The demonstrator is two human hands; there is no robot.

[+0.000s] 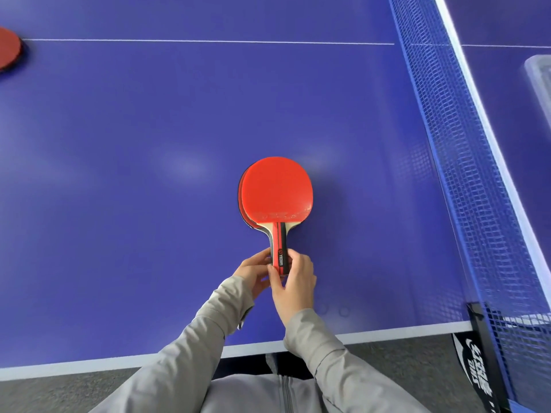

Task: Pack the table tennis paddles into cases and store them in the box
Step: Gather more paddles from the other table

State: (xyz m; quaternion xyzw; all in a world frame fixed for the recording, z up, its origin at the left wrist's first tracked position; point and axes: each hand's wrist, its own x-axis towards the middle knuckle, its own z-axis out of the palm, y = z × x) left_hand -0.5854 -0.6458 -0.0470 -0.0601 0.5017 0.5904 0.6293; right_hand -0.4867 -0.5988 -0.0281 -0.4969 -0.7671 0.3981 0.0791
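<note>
Two hands in grey sleeves meet just past the near edge of the blue tabletop. The left hand and the right hand both pinch the handle end of the stacked paddles, which lie red face up with their blades pointing away from the person. Farther off, the net runs along the right side with a blurred clear container, possibly the box, beyond it, and another red paddle lies at the far left, well apart.
</note>
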